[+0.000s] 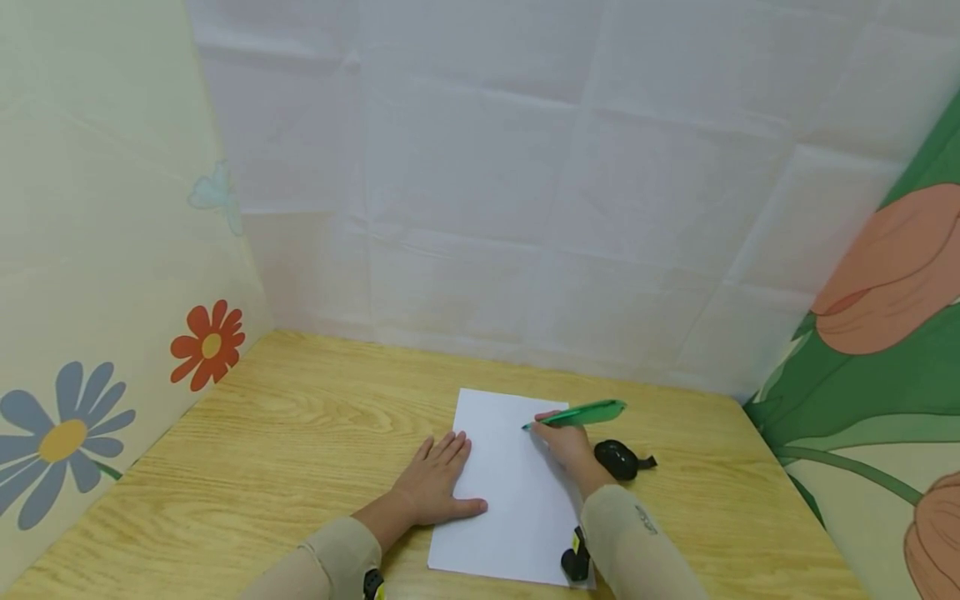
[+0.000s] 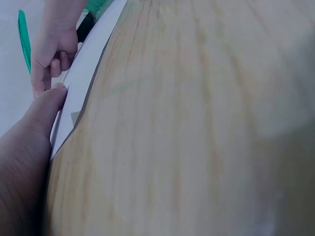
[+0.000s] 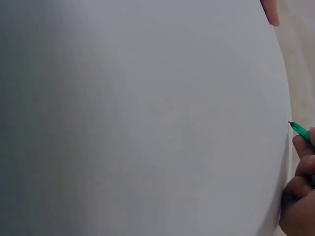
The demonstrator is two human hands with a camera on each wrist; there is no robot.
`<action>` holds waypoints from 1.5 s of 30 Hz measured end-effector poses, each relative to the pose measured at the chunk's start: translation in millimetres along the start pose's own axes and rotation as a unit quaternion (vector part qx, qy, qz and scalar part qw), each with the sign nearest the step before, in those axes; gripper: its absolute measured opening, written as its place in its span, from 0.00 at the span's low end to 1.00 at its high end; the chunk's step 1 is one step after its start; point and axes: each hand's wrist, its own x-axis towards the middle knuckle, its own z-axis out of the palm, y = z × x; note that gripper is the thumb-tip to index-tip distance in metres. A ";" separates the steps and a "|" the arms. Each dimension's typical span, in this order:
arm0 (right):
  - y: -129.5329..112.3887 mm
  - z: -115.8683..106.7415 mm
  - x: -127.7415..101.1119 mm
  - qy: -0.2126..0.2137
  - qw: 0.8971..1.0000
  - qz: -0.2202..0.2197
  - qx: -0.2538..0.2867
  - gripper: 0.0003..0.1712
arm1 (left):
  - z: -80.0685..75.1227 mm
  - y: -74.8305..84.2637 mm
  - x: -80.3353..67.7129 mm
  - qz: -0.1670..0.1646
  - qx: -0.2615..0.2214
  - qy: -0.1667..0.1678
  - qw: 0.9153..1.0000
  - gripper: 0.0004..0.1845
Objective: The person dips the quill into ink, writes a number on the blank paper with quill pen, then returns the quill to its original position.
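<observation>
Showing no readable text, label, brand, number or sign anywhere. Sheet of paper [image 1: 510,492] lying blank on the table [image 1: 300,433], carrying no writing. Small dark mark on the right sleeve [image 1: 645,518] appearing too blurred to read. Green pen [image 1: 577,414] bearing no legible print. Wall panels displaying only flower pictures, no lettering.

Bright, even light, soft shadows; both wrist views blurred.
</observation>
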 end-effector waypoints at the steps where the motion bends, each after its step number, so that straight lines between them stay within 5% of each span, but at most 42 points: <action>1: -0.2 0.2 0.0 -0.001 1.000 0.000 0.000 0.15 | 0.0 -0.1 0.0 0.000 0.001 0.001 1.000 0.57; 45: -8.5 7.0 -7.2 -0.029 1.000 0.001 -0.005 0.14 | -7.3 3.2 -1.6 -0.007 0.012 -0.014 1.000 0.58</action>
